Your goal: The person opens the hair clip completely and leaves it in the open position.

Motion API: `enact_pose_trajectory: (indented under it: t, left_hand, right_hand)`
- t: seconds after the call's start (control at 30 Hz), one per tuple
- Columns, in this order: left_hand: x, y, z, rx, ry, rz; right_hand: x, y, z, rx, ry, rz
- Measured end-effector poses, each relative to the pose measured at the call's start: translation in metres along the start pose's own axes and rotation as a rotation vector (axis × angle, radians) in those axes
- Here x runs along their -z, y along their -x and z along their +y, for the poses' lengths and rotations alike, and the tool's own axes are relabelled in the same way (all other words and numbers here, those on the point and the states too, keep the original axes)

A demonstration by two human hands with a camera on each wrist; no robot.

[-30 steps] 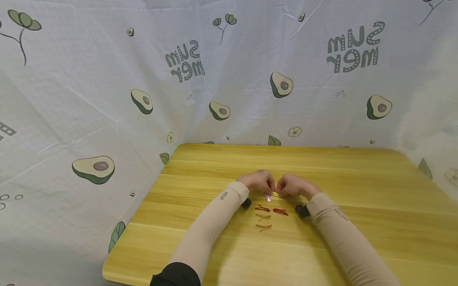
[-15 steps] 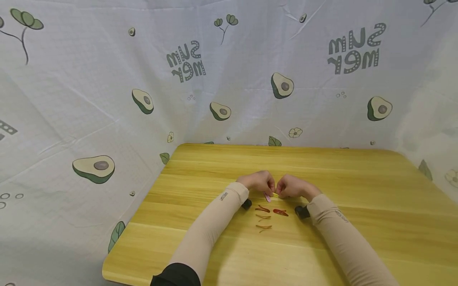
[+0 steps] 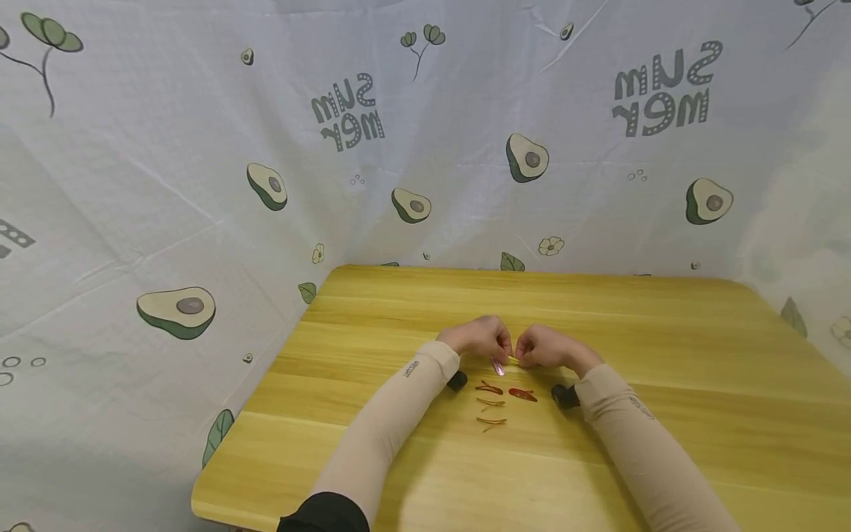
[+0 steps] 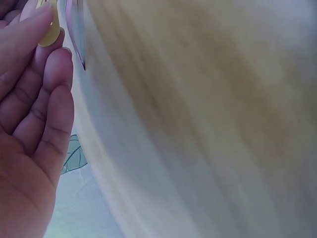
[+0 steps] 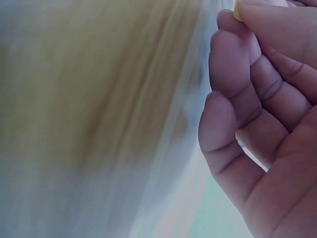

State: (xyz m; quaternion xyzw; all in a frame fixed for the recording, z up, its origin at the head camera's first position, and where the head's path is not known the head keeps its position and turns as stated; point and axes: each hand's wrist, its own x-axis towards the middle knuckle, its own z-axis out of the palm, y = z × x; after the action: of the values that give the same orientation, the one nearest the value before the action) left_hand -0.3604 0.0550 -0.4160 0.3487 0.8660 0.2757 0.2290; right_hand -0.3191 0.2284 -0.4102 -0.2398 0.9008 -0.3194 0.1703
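Observation:
A small yellow hair clip (image 3: 514, 360) is held between both hands above the table. My left hand (image 3: 480, 337) pinches one end between thumb and fingers; in the left wrist view the rounded yellow clip end (image 4: 49, 35) shows under the thumb. With thumb and forefinger, my right hand (image 3: 547, 346) pinches the other end, and only a bit of yellow shows in the right wrist view. Just below the left fingertips is a pink hair clip (image 3: 499, 367). Nearer lie two red hair clips, the left one (image 3: 490, 388) and the right one (image 3: 524, 395), both with prongs spread apart.
Two orange-brown hair clips, an upper one (image 3: 492, 403) and a lower one (image 3: 493, 421), lie in a column nearer the front of the wooden table (image 3: 372, 310). A white cloth (image 3: 459, 96) printed with avocados hangs behind and to the left.
Both hands stay nearly in place at the yellow hair clip. The head view has shifted very slightly. The clips on the table have not moved.

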Motion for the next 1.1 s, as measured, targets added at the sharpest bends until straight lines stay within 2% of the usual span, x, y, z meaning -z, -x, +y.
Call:
enact_pose_trajectory:
  t: [0.47, 0.67, 0.73, 0.97, 1.1]
  left_hand:
    - [-0.005, 0.005, 0.000, -0.024, 0.212, -0.013]
    - [-0.006, 0.009, 0.003, -0.041, 0.262, 0.017]
    - [-0.006, 0.009, 0.004, -0.044, 0.247, 0.036]
    - [-0.007, 0.007, 0.008, -0.083, -0.011, 0.131]
    - [-0.007, 0.008, 0.013, -0.094, -0.078, 0.153]
  right_hand:
    - [-0.003, 0.010, -0.004, -0.016, -0.005, 0.062]
    - [-0.004, 0.013, -0.005, -0.017, 0.002, 0.111]
    - [-0.004, 0.013, -0.005, -0.014, 0.005, 0.128]
    - [-0.004, 0.015, -0.005, -0.025, 0.009, 0.173]
    - [-0.004, 0.017, -0.007, -0.066, -0.027, 0.190]
